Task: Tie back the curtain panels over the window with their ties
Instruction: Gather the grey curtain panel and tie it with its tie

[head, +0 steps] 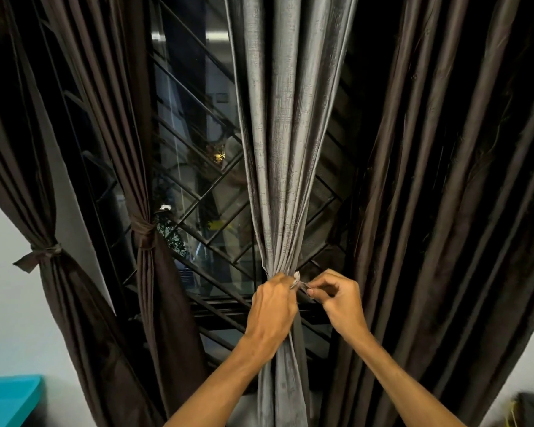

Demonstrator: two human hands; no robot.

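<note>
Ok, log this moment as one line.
left hand: grips grey panel | right hand: pinches tie | far-left brown panel: tied | next brown panel: tied | right brown panel: loose

centre of the frame, the gathered grey panel (278,149) hangs as a narrow column, the left hand (273,306) gripping its waist and the right hand (339,298) pinching the tie (297,278) just beside it. left of it a wide gap runs to the tied brown panel (148,272), closed behind by the window grille (198,192). right of it the gap is slim: the loose brown panel (444,211) hangs near the right wrist
</note>
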